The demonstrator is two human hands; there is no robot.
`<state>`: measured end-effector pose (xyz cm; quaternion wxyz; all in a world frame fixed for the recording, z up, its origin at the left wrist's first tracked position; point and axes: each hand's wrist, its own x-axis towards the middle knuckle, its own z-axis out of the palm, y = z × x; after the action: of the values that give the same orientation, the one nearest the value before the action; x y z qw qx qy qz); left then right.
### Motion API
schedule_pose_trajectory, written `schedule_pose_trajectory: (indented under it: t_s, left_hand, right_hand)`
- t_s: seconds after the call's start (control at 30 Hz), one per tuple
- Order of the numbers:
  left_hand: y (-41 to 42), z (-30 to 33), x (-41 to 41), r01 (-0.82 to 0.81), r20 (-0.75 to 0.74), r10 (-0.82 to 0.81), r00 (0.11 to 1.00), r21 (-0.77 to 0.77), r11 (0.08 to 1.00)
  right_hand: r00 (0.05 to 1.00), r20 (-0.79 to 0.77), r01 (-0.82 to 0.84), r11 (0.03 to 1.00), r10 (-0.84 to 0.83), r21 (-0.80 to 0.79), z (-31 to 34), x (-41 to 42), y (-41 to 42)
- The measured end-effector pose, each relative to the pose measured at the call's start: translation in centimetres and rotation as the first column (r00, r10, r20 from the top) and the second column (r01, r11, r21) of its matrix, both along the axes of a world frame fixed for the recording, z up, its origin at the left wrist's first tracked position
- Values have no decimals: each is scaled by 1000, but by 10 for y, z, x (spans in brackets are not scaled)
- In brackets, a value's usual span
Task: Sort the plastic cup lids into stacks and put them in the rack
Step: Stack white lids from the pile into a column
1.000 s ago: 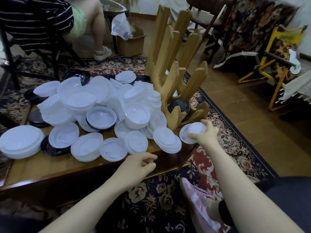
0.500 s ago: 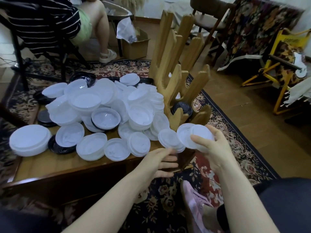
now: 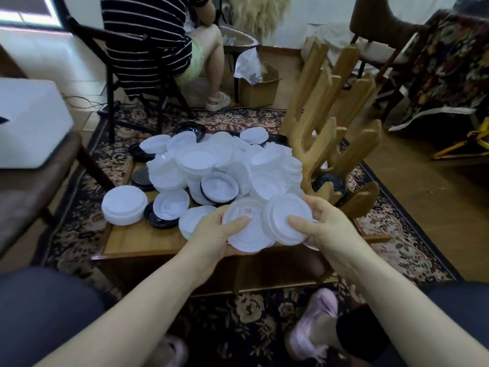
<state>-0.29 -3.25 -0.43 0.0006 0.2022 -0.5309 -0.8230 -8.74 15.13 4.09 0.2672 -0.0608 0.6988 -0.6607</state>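
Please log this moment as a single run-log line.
left hand: holds white lid | right hand: holds lid stack | rack: one black lid | pile unsorted

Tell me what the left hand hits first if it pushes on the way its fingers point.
Likely the lid stack held by the right hand; the left hand holds its own lid overlapping it. Depth unclear.

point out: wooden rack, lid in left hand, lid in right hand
wooden rack [image 3: 324, 144], head view, on a lower upright prong.
lid in left hand [image 3: 244, 229], head view, on its flat top face.
lid in right hand [image 3: 284, 215], head view, on its top face.
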Motion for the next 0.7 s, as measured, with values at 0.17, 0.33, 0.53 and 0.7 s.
schedule_pose_trajectory:
  t_s: [0.17, 0.33, 0.53, 0.7]
  left_hand:
    - [-13, -3, 4, -94, -5, 94, 996, 37, 995]
    - [-24, -4, 3, -202, -38, 201, 979, -42, 978]
    - [-24, -8, -4, -152, -164, 132, 978, -121, 981]
    - [-18, -11, -11, -108, -104, 88, 991, -201, 974]
  right_hand:
    - [968, 248, 32, 980, 18, -195, 0, -16, -9]
    - [930, 364, 65, 950, 53, -305, -15, -16, -18]
    - [854, 460, -46, 917, 242, -397, -23, -7, -34]
    - [875, 392, -90, 890, 285, -446, -18, -3, -44]
